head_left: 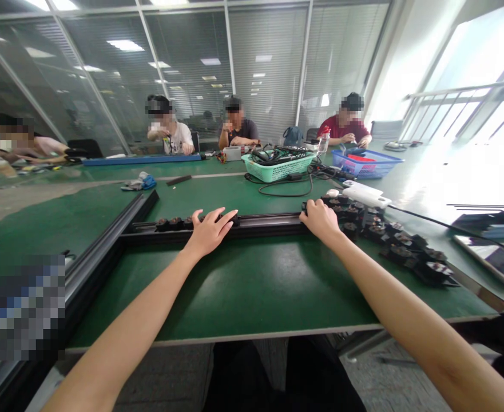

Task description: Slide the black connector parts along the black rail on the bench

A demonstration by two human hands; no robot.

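Observation:
A long black rail (269, 224) with a grey channel lies across the green table in front of me. Several small dark parts with brownish centres (174, 224) sit in a row along its left half. My left hand (209, 233) rests over the right end of that row, fingers spread and touching the parts. At the rail's right end, my right hand (321, 218) has its fingers curled round a small black part (304, 206), mostly hidden by them. More such black parts (400, 239) lie clustered on the table to its right.
A second long rail (106, 237) runs along the left. Beyond are a green basket of cables (277, 168), a blue basket (365, 166), a white power strip (366, 193) and a blue-grey cloth (140, 182). Several people sit across the table. A tablet-like device (496, 257) lies right.

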